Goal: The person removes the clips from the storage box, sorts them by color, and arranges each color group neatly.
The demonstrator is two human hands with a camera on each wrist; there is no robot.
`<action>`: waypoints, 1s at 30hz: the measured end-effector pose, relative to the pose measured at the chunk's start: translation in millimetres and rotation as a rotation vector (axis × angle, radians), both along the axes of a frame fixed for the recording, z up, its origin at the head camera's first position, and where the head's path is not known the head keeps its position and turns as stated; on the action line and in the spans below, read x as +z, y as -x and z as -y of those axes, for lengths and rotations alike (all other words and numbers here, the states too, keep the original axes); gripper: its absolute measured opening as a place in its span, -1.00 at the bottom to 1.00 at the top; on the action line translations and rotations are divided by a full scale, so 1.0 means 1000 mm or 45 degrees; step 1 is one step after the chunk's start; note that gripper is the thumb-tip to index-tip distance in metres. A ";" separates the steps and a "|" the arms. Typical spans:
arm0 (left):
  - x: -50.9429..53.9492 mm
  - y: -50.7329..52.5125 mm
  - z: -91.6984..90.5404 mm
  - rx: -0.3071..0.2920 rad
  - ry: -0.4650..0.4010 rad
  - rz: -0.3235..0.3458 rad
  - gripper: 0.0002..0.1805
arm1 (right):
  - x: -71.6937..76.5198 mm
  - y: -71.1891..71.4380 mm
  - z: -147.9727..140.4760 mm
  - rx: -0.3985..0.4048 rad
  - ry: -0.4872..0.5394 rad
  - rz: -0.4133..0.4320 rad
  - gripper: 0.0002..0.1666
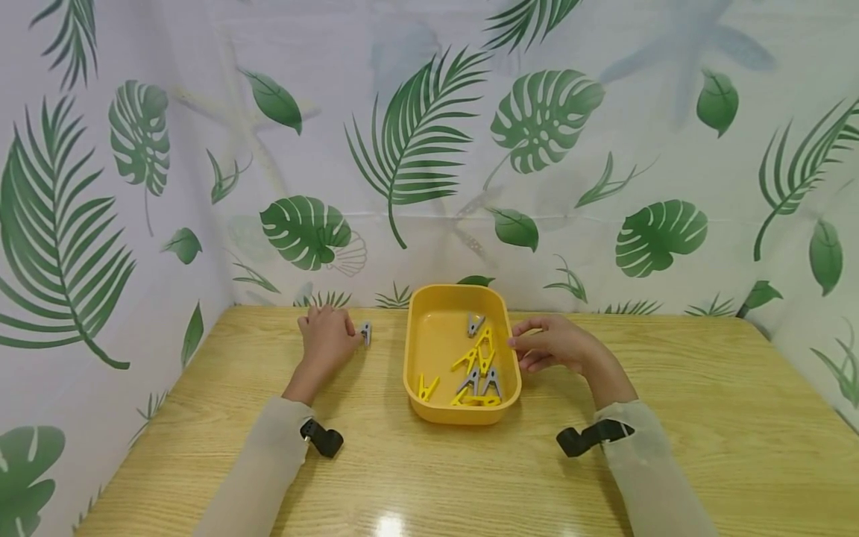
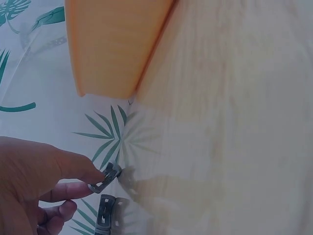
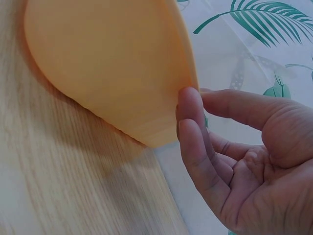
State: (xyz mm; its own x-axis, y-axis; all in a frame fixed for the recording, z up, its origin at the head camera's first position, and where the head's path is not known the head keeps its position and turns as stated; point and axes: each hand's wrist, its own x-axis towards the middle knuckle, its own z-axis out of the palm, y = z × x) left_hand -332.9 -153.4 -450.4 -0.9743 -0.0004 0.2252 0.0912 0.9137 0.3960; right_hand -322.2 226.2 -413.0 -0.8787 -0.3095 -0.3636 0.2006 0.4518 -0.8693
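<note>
My left hand (image 1: 329, 335) is left of the yellow plastic bin (image 1: 411, 350). Its thumb and index finger pinch a small grey clothespin (image 2: 111, 176) just above the table. Close by that hand, in the left wrist view, lies a second grey clothespin (image 2: 103, 213). My right hand (image 1: 553, 344) is at the bin's right side, thumb and fingertips pinching the rim (image 3: 191, 73). Inside the bin lie several yellow clothespins (image 1: 486, 339) and a few grey clothespins (image 1: 492, 380), mostly toward the right and near side.
The bin stands on a light wood-grain table (image 1: 456, 477), near its back edge. A white cloth with green leaf prints (image 1: 429, 134) hangs behind and to the sides. Each wrist wears a black strap with a small camera (image 1: 577, 440).
</note>
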 end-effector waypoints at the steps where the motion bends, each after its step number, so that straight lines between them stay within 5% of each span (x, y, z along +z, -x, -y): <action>1: 0.000 0.000 0.000 0.003 0.002 0.005 -0.71 | 0.000 0.000 0.000 0.000 0.000 0.001 -0.58; 20: 0.010 -0.004 -0.001 0.001 -0.057 -0.018 -0.82 | 0.002 -0.002 0.001 -0.007 -0.020 0.004 -0.52; 30: 0.035 -0.015 -0.022 -0.142 -0.167 -0.154 -0.87 | 0.000 0.000 0.000 -0.005 0.000 0.002 -0.57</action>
